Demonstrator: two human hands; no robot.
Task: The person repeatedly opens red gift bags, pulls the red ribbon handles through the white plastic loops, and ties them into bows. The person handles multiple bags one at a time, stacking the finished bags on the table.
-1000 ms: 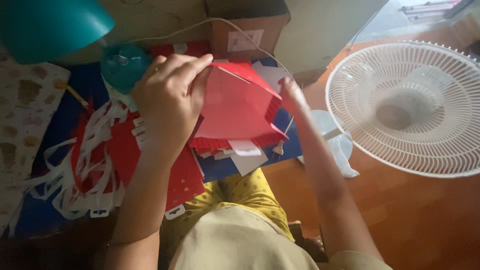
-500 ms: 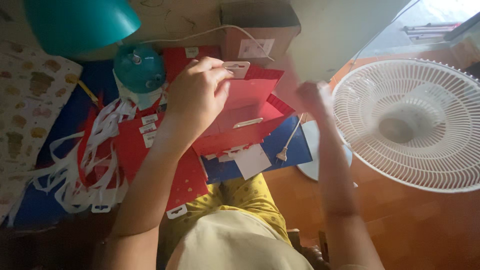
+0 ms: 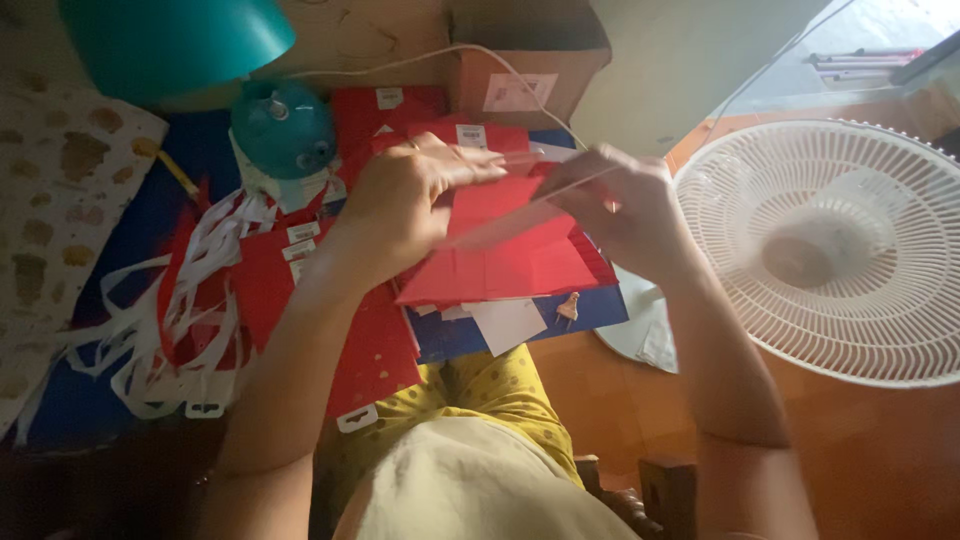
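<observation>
A folded red paper sheet lies in front of me over a blue board. My left hand presses on its upper left part, fingers curled over the top edge. My right hand grips the paper's upper right corner and a thin clear strip that runs across the paper between both hands. More red sheets with white tags lie under and beside it.
A teal desk lamp and its round base stand at the upper left. White paper strips pile at the left. A cardboard box sits behind. A white fan lies at the right on the orange floor.
My right hand has come back from the right onto the red paper's corner. Both hands now hold a clear strip across the sheet. The view has shifted slightly.
</observation>
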